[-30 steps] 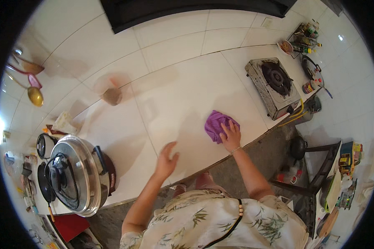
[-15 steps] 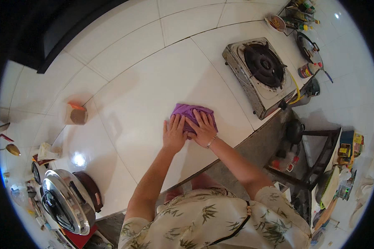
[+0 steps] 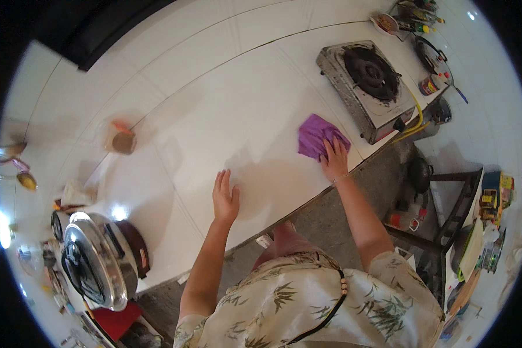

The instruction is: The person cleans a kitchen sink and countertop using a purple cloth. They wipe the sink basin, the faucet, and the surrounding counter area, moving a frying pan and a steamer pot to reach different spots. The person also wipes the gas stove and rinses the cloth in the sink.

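Note:
A purple cloth (image 3: 317, 134) lies crumpled on the white tiled counter (image 3: 226, 116), just left of a single-burner gas stove (image 3: 370, 87). My right hand (image 3: 334, 158) presses flat on the near edge of the cloth, fingers spread over it. My left hand (image 3: 225, 196) rests palm down on the bare counter, fingers apart, holding nothing, well left of the cloth.
A silver rice cooker (image 3: 95, 267) stands at the counter's left end. A small clear container with a brown base (image 3: 122, 139) sits farther back on the left. Bottles and a pan (image 3: 432, 55) crowd the far right beyond the stove. A dark stand (image 3: 441, 203) sits below the counter edge.
My right hand has slid the purple cloth to the right, toward the stove. My left hand has come off the cloth and now lies flat on the counter to its left.

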Action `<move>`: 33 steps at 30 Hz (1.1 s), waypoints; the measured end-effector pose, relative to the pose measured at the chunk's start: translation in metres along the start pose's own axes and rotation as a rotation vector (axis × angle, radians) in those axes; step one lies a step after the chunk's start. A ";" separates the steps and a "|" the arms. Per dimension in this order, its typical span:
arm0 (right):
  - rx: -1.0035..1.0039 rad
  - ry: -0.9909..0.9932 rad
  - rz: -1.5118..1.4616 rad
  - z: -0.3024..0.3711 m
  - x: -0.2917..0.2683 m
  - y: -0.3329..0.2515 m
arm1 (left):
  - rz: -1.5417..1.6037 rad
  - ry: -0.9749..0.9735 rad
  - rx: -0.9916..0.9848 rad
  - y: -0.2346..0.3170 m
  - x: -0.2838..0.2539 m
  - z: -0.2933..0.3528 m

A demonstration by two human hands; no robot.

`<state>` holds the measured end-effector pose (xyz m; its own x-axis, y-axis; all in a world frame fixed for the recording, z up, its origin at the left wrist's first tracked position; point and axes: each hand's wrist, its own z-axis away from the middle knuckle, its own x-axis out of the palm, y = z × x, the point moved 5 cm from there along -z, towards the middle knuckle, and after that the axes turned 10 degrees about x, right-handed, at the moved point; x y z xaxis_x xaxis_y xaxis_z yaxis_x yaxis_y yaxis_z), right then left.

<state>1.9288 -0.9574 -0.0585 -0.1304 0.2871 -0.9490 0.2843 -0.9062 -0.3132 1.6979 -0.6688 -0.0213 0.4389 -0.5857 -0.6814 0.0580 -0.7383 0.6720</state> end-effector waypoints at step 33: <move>-0.303 0.193 -0.190 0.072 0.049 -0.132 | -0.154 0.478 -0.404 -0.028 -0.117 0.267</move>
<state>1.8162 -0.8464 -0.0614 -0.0350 0.5196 -0.8537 0.5432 -0.7071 -0.4526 1.4058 -0.6686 -0.0379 0.7442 -0.2005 -0.6371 0.4443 -0.5636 0.6964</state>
